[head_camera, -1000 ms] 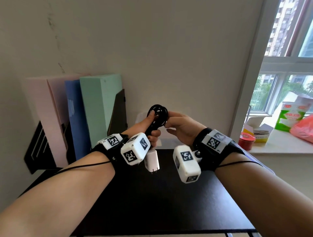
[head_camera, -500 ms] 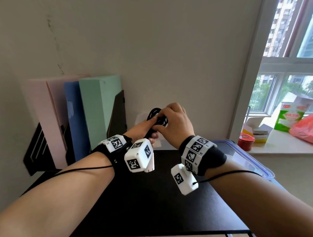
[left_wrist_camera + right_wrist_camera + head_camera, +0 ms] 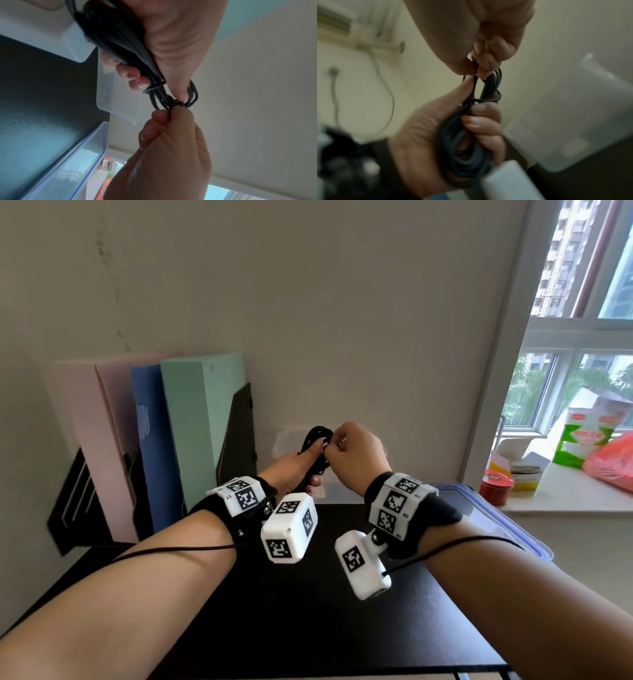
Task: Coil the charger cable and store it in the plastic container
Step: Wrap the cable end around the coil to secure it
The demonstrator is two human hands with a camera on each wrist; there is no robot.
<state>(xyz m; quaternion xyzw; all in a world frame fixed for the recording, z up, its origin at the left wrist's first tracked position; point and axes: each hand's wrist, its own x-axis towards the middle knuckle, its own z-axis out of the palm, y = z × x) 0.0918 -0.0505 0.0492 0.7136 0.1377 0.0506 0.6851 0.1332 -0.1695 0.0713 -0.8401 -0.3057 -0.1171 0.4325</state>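
Note:
A black charger cable [image 3: 317, 436] is wound into a coil above the back of the black table [image 3: 308, 628]. My left hand [image 3: 313, 463] grips the coil [image 3: 123, 40] around its middle, thumb up along it. My right hand [image 3: 330, 445] pinches a strand of cable at the top of the coil [image 3: 489, 86], knuckles towards me. The white charger plug [image 3: 510, 180] hangs below my left hand; in the head view the wrist camera hides it. A translucent plastic container [image 3: 284, 440] stands against the wall just behind the hands.
Pink, blue and green folders [image 3: 202, 422] stand in a black rack at the back left. A clear, blue-rimmed plastic piece [image 3: 496, 518] lies at the table's right edge. The windowsill holds a red tin [image 3: 495, 486], cartons and a red bag.
My right hand has turned over and come onto the top of the coil, where it now pinches a strand. My left hand has kept its grip and sunk a little.

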